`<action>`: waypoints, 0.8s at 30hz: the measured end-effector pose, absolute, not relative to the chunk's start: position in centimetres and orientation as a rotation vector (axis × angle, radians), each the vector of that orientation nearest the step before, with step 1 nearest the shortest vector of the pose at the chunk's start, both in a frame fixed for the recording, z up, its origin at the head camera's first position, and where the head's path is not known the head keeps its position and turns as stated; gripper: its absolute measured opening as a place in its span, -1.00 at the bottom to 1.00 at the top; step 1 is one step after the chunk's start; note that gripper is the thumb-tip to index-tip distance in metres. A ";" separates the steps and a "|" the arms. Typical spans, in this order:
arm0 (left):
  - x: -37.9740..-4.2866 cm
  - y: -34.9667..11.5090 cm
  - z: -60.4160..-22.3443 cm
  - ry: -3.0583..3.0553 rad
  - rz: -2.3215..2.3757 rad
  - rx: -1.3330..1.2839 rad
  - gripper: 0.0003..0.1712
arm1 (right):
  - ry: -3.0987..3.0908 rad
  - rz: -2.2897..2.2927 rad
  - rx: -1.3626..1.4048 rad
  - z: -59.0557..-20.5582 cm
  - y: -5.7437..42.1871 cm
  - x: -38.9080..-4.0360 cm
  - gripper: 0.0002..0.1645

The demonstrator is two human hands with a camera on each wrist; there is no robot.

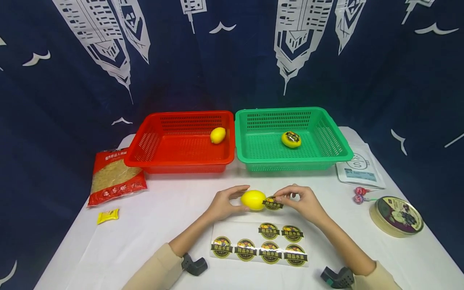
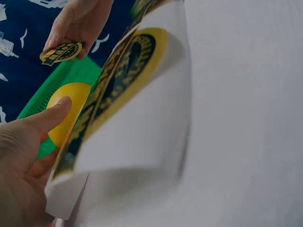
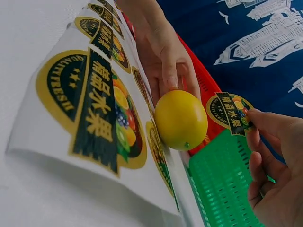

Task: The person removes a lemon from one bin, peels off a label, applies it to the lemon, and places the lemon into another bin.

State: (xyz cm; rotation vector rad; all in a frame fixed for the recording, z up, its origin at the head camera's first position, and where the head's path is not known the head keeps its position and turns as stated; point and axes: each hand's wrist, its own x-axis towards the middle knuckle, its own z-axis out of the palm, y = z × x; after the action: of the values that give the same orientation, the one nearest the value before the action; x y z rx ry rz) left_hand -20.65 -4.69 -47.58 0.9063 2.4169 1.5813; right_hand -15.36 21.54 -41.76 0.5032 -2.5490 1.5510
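My left hand grips a yellow lemon from its left side, thumb on the near side, fingers round the far side. The right hand pinches a round black-and-gold fruit sticker by its edge, close to the lemon's right side. In the right wrist view a gap shows between the sticker and the lemon. Just below both hands lies a white sticker sheet with several more such stickers. Its edge curls up in both wrist views.
Behind are a red basket holding one plain lemon and a green basket holding a stickered lemon. Left lie a red food bag and yellow packet; right, a white pouch, lollipops and a round tin.
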 end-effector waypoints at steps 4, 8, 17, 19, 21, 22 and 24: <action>-20.6 -4.5 -48.4 2.409 1.610 0.919 -0.28 | -2.586 1.561 0.540 -40.8 20.4 -15.4 -0.89; -20.5 -4.2 -48.5 2.420 1.637 0.934 -0.31 | -2.636 1.577 0.534 -41.4 19.5 -16.3 -0.89; -18.9 -4.1 -45.1 2.401 1.665 0.965 -0.38 | -2.659 1.564 0.515 -43.0 18.2 -18.1 -0.86; -18.7 -4.2 -44.7 2.396 1.667 0.969 -0.39 | -2.664 1.553 0.508 -43.0 18.0 -18.3 -0.85; -18.8 -4.2 -44.7 2.389 1.679 0.972 -0.39 | -2.669 1.538 0.504 -43.1 17.8 -18.4 -0.85; -18.8 -4.2 -44.9 2.390 1.686 0.973 -0.39 | -2.672 1.530 0.496 -43.1 17.8 -18.4 -0.86; -19.1 -4.2 -45.8 2.390 1.692 0.971 -0.38 | -2.674 1.521 0.479 -43.2 17.7 -18.4 -0.88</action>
State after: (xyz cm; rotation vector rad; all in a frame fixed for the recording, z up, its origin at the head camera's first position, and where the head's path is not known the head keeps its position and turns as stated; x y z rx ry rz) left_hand -19.15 -4.23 -45.75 0.9710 2.3904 1.6919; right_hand -18.42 17.71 -43.22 0.4794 -2.6737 1.5210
